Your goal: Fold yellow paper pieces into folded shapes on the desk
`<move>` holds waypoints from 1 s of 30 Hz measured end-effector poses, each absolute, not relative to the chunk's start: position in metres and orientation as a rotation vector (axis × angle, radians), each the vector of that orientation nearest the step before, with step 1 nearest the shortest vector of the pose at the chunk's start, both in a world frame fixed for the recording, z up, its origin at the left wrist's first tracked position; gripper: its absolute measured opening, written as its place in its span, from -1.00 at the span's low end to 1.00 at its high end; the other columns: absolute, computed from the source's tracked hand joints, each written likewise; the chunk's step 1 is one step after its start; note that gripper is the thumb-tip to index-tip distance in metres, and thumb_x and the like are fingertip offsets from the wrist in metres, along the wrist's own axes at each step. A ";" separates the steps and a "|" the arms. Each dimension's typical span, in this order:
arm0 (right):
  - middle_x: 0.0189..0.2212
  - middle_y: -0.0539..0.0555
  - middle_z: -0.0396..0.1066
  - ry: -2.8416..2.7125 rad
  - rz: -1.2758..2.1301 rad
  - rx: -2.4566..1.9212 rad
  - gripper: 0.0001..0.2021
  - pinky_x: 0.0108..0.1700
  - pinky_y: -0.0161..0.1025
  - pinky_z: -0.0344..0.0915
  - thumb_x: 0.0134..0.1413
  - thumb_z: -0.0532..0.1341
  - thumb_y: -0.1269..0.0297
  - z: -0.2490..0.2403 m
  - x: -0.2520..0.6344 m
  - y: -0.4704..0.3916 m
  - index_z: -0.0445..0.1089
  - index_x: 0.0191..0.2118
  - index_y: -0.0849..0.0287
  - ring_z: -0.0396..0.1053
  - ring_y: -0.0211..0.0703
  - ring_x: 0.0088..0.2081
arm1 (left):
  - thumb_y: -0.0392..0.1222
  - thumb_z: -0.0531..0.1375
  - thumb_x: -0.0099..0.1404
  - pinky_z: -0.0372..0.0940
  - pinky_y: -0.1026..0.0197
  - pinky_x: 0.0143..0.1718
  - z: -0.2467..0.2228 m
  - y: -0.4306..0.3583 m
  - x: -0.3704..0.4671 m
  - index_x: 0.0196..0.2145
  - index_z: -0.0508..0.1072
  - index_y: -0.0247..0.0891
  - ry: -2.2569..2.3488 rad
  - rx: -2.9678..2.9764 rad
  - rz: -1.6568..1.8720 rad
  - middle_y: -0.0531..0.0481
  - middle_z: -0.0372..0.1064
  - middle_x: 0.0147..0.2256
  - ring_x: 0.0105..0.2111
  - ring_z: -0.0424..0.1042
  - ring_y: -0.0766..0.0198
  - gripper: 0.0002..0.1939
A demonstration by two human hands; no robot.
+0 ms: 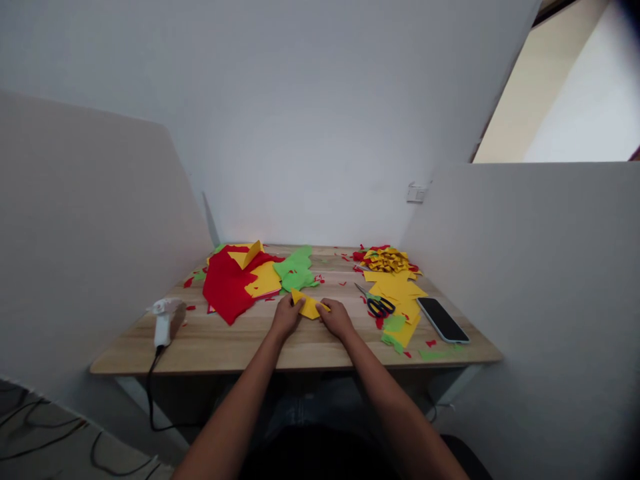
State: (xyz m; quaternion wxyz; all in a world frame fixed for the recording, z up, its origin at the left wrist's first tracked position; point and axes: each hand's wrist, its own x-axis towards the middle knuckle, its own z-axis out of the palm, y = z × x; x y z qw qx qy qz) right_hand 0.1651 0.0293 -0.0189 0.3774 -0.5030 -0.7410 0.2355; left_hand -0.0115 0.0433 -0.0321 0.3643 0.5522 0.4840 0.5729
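One yellow paper (309,308) | bridging left fingers (297,307) and right fingers (323,311) | both pinching its ends

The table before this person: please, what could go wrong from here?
The yellow paper is held by the left hand and the right hand, so uneven pulling might crease it. The scissors lie beside the right hand, so a sideways move might brush them. The black cord of the white tool hangs over the front of the table; a snag could pull the tool down.
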 end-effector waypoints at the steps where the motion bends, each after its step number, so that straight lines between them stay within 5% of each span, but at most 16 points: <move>1: -0.62 -0.03 0.40 -1.891 0.600 -1.278 -0.72 -0.36 -0.37 0.11 0.19 0.09 0.20 -0.019 0.165 0.030 0.35 -0.50 0.16 0.34 -0.24 -0.46 | -0.03 0.28 0.05 0.22 0.21 -0.41 -0.033 0.044 -0.012 -0.37 0.45 -0.31 1.236 1.400 1.484 -0.06 0.43 -0.44 -0.44 0.37 0.18 -0.71; 30: -0.62 -0.03 0.40 -1.902 0.614 -1.279 -0.75 -0.41 -0.37 0.09 0.17 0.12 0.18 -0.020 0.164 0.030 0.36 -0.48 0.15 0.34 -0.24 -0.50 | 0.07 0.28 0.07 0.31 0.22 -0.37 -0.032 0.044 -0.012 -0.26 0.41 -0.33 1.138 1.262 1.598 -0.09 0.46 -0.31 -0.38 0.43 0.20 -0.58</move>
